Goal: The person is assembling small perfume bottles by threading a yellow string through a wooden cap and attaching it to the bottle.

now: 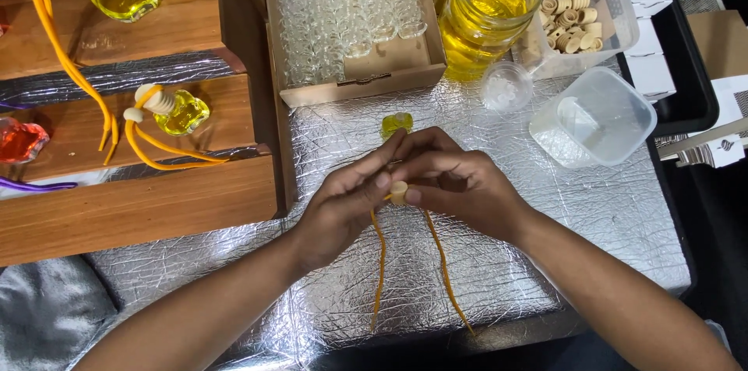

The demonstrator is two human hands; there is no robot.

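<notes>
Both hands meet over the foil-covered worktop [608, 207]. The left hand [343, 203] and the right hand [456, 184] pinch a small wooden cap [398, 192] between their fingertips. An orange cord [379, 262] runs through the cap; its two strands hang from the hands toward the person.

Risk: the pinch is narrow. A slip would likely drop the cap and pull the cord free.

Risk: a small yellow-filled bottle [396, 123] stands just beyond the fingers. A forward nudge could tip it and spill liquid.

Orientation: the cap's long axis appears roughly upright, though fingers partly hide it. The cord's long axis runs from the hands toward the body.
</notes>
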